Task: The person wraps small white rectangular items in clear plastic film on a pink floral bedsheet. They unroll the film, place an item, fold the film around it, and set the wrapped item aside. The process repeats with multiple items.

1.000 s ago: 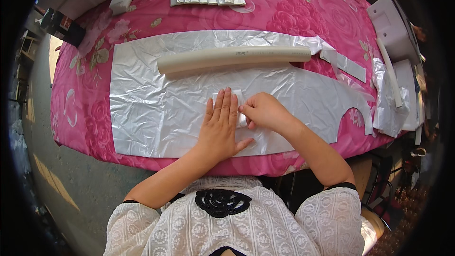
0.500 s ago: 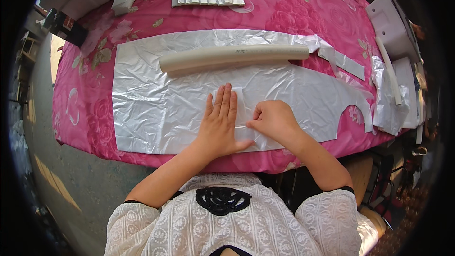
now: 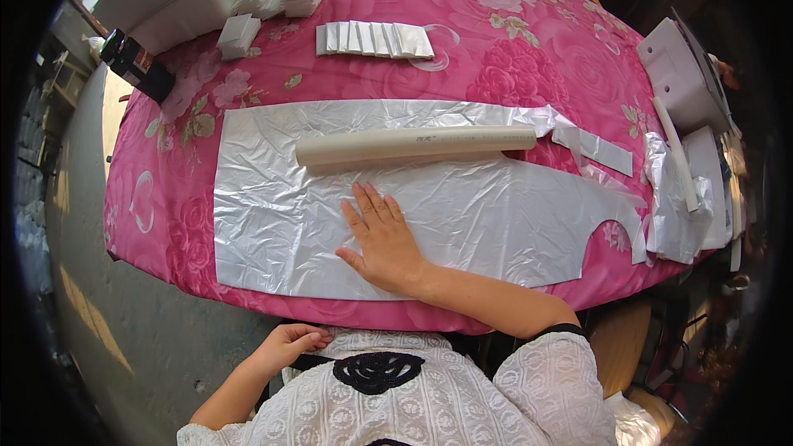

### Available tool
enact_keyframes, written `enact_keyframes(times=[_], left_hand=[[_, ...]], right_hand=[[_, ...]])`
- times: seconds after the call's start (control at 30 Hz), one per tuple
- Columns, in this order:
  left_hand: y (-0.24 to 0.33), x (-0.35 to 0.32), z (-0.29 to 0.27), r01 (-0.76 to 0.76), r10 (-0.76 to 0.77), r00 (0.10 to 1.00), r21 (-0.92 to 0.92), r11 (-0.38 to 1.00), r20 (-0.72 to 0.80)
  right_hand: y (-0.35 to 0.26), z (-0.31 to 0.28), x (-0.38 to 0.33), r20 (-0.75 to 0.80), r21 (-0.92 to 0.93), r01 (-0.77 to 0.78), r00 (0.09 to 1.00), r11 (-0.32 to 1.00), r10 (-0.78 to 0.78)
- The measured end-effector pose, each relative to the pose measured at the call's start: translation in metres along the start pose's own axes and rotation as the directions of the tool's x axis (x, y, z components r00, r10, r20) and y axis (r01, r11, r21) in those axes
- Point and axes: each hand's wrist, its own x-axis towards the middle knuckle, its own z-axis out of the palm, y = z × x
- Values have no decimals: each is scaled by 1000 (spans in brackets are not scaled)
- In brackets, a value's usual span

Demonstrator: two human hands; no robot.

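Observation:
A crinkled silvery-white plastic bag (image 3: 496, 231) is spread flat on the table, with a cut-out curve at its right end. On its upper part lies a long cream plastic tube (image 3: 413, 144). My right hand (image 3: 380, 235) rests palm down on the bag just below the tube, fingers spread, holding nothing. Drawn back to the front of my waist, below the table's front edge, is my left hand (image 3: 289, 347). Its fingers are curled together; whether something small is between them is hidden.
A row of folded silvery packets (image 3: 376, 40) lies beyond the tube. White stacked packets (image 3: 239, 35), a white box (image 3: 178, 0) and a dark bottle (image 3: 136, 66) stand at the far left. At the right are another white box (image 3: 681, 74) and crumpled plastic (image 3: 673, 198). Pink floral cloth (image 3: 165, 206) covers the table.
My left hand has left the bag and come back to my waist. My right hand has moved left and opened from a pinch to lie flat. The small white piece under my left hand no longer shows.

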Motion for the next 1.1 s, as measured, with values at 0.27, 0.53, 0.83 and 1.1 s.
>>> enact_keyframes(times=[0.27, 0.53, 0.83, 1.1], left_hand=[[-6, 3, 29, -198, -15, 937, -562, 803, -350], [44, -13, 14, -209, 619, 782, 905, 370, -73], [83, 9, 20, -332, 770, 631, 866, 374, -90], [75, 16, 20, -324, 730, 672, 836, 443, -126]], right_hand=[[-101, 46, -8, 332, 480, 131, 888, 868, -318], [-55, 3, 13, 380, 240, 474, 758, 847, -531], [107, -102, 108, -16, 806, -201, 933, 556, 360], [239, -92, 198, -232, 537, -547, 637, 642, 736]])
